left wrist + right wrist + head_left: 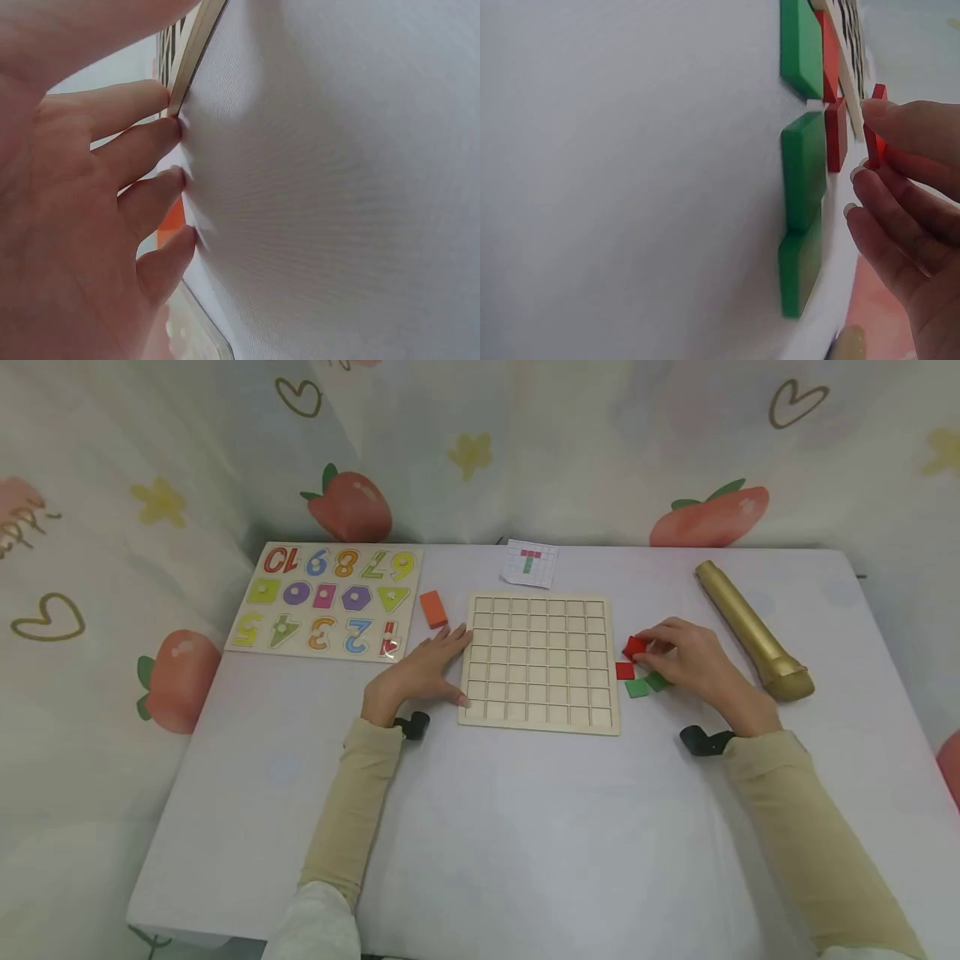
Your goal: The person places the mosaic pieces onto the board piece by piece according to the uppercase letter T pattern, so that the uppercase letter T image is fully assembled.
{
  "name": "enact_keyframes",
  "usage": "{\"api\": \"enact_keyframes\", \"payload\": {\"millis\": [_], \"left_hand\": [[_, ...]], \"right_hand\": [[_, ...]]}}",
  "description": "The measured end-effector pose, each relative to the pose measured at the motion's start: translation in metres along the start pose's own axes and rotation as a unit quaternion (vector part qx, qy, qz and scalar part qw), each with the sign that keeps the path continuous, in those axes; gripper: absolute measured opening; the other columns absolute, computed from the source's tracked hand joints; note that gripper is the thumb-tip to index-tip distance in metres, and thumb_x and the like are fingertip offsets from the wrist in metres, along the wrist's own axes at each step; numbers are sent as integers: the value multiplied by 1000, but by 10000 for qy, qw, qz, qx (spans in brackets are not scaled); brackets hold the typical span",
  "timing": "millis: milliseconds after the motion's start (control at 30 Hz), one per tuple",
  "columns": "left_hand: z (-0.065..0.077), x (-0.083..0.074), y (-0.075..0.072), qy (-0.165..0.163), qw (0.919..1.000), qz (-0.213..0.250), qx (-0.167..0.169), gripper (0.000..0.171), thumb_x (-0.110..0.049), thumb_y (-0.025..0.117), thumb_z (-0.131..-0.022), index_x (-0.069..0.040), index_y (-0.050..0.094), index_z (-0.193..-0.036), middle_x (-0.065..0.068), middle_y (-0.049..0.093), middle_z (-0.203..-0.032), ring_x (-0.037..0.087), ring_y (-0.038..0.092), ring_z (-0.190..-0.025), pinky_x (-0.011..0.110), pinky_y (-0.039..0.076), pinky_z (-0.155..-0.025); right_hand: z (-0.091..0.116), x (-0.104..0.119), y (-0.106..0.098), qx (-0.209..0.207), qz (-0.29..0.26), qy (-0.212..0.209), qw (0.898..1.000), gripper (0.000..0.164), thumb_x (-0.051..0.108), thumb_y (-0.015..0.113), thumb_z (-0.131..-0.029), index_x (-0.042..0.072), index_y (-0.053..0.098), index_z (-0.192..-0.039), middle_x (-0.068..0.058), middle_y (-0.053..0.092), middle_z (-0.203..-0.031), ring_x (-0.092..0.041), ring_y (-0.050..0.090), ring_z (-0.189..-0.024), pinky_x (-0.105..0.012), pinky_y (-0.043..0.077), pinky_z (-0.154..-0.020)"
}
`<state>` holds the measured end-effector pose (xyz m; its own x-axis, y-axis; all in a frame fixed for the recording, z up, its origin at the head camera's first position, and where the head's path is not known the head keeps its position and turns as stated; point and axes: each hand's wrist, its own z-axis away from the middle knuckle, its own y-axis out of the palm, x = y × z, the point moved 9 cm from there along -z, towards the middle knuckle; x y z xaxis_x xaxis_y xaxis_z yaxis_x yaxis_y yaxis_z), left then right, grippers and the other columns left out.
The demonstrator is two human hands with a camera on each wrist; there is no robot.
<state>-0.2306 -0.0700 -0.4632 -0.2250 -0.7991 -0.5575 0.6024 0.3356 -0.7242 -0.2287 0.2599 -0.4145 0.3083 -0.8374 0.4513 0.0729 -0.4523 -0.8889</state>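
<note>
My right hand (693, 662) pinches a red square tile (634, 647) between thumb and fingers, tilted and lifted above the other tiles just right of the wooden grid board (539, 597). Under it lie a red tile (625, 671) and green tiles (637, 688). From the right wrist, three green tiles (804, 172) and two red ones (837, 135) show on the cloth, close together. My left hand (420, 672) has its fingers spread, thumb and fingertips at the board's left edge. No pieces sit in the board's square cells.
A number-and-shape puzzle board (333, 589) lies at the back left, with an orange block (433, 609) beside it. Behind the grid board is a paper card (528, 563) with a coloured T pattern. A gold microphone-shaped object (750, 627) lies at the right.
</note>
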Motion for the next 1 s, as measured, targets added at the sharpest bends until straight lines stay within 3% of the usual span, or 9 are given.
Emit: {"api": "enact_keyframes", "payload": {"millis": [133,300,600,1000], "left_hand": [[-1,-2,1,4,10000,3,32,113,-30,88,-82,-14,15,-166,1,3,-175,23,-3,-162,41,1,-133],[0,-2,1,-116,9999,4,35,113,-32,88,-81,-16,15,-167,-1,4,-175,21,-3,-162,39,1,-133],[0,0,3,-179,9998,13,28,113,-31,89,-81,-17,16,-167,-2,3,-175,20,-4,-162,39,0,-133],[2,-1,-1,-142,9999,26,-44,112,-29,88,-82,-16,16,-166,-1,4,-175,22,-2,-162,39,1,-133]], "right_hand": [[-9,4,4,80,-90,69,9999,32,8,80,-88,-4,73,-116,-19,70,-101,-32,66,-90,-37,53,-73],[-24,14,11,115,-251,-173,9995,30,9,79,-89,-5,74,-115,-19,70,-101,-32,68,-89,-37,54,-73],[-49,31,23,278,-430,-283,9983,32,7,78,-89,-7,72,-118,-22,70,-103,-36,67,-92,-51,58,-83],[-75,50,40,523,-575,-339,9964,32,12,77,-91,-4,73,-119,-20,70,-105,-32,64,-94,-45,55,-84]]}}
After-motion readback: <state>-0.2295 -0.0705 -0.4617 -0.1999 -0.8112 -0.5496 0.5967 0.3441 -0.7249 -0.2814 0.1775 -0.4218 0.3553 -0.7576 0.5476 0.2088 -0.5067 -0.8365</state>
